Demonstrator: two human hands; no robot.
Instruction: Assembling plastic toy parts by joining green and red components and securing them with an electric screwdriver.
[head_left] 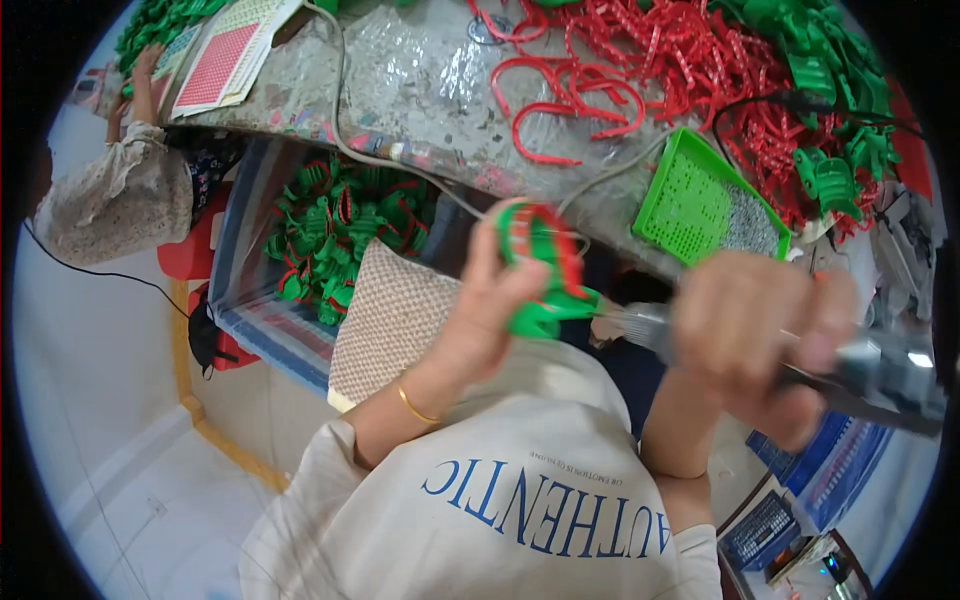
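My left hand (pixel 475 320) is closed around a green plastic piece (pixel 535 325) with a curved red strip set along it, held above my lap. From the right, my right hand (pixel 755 330) grips a silver and dark electric screwdriver (pixel 890 372). Its narrow front end points left and meets the green piece or lies right beside it; blur hides the exact contact. On the table ahead of my right hand sits a bright green tray (pixel 672 190) with small metal screws (pixel 750 222) gathered at its right end.
Red curved strips (pixel 655 65) and green pieces (pixel 830 185) are heaped on the worktable (pixel 420 75). A cable (pixel 338 90) crosses it. Left of my lap, a blue-edged bag (pixel 240 230) holds green-and-red pieces beside a checked cushion (pixel 390 320). Another person's arm (pixel 143 90) is far left.
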